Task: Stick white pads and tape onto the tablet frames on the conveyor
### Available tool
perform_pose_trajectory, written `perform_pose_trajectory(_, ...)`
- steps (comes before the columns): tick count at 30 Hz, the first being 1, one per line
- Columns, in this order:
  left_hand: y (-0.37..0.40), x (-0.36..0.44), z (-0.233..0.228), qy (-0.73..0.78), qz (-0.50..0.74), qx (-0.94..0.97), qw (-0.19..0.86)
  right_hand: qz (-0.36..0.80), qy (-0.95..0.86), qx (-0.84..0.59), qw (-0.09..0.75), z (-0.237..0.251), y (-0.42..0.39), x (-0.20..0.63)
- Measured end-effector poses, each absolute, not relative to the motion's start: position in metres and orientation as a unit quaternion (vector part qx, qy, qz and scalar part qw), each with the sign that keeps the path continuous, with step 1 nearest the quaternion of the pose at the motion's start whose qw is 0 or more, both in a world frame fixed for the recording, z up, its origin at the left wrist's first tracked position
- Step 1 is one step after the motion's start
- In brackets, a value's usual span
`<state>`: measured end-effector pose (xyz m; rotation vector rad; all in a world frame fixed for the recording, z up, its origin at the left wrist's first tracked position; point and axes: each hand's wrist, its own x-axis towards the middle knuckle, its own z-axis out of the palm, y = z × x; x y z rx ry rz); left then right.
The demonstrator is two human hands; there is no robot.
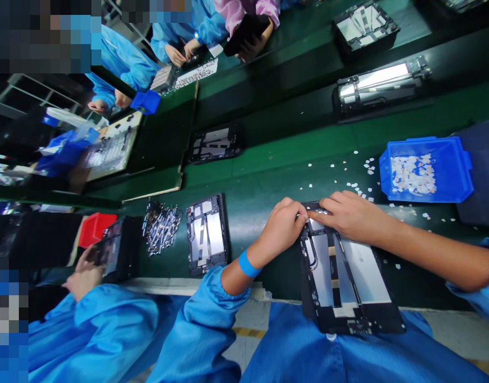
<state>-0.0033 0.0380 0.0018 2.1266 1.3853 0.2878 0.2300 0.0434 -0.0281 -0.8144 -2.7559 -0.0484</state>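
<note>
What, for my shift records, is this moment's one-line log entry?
Left hand: at far edge of flat black device with silver panels | right hand: same edge | nearby: blue plastic bin, small pale scraps inside

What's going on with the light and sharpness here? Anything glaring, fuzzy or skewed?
In the head view, pale glare sits on the opened device under the left hand and right hand; in that same view, the dim upper-left background looks soft, and square blocks hide some parts along the left and top edges; the head view also shows the green bench running slantwise.
</note>
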Motion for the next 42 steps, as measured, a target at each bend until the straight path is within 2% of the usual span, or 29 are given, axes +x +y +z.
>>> perform_pose_trajectory(8, 0.032, -0.001, -0.001, 0.541, 0.125, 0.786, 0.271, -0.016, -0.950, -0.281, 0.138, -0.029, 0.043, 0.230)
perform_pose_trajectory(15, 0.045, -0.010, -0.011, 0.571, 0.168, 0.709, 0.378, -0.004, -0.949, -0.282, 0.141, -0.034, 0.044, 0.231)
perform_pose_trajectory(17, 0.039, -0.012, -0.007, 0.578, 0.172, 0.721, 0.340, -0.006, -0.949, -0.281, 0.141, -0.034, 0.044, 0.231)
perform_pose_trajectory(22, 0.006, -0.016, 0.004, 0.516, 0.088, 0.844, 0.119, -0.013, -0.949, -0.280, 0.143, -0.032, 0.044, 0.231)
perform_pose_trajectory(25, -0.008, -0.019, 0.000, 0.479, 0.043, 0.875, 0.054, -0.015, -0.950, -0.279, 0.137, -0.031, 0.043, 0.231)
perform_pose_trajectory(34, 0.005, -0.031, -0.001, 0.394, -0.031, 0.919, -0.007, -0.033, -0.947, -0.282, 0.149, -0.034, 0.041, 0.232)
perform_pose_trajectory(42, -0.004, -0.021, 0.004, 0.379, -0.073, 0.920, -0.062, -0.028, -0.945, -0.282, 0.165, -0.039, 0.044, 0.235)
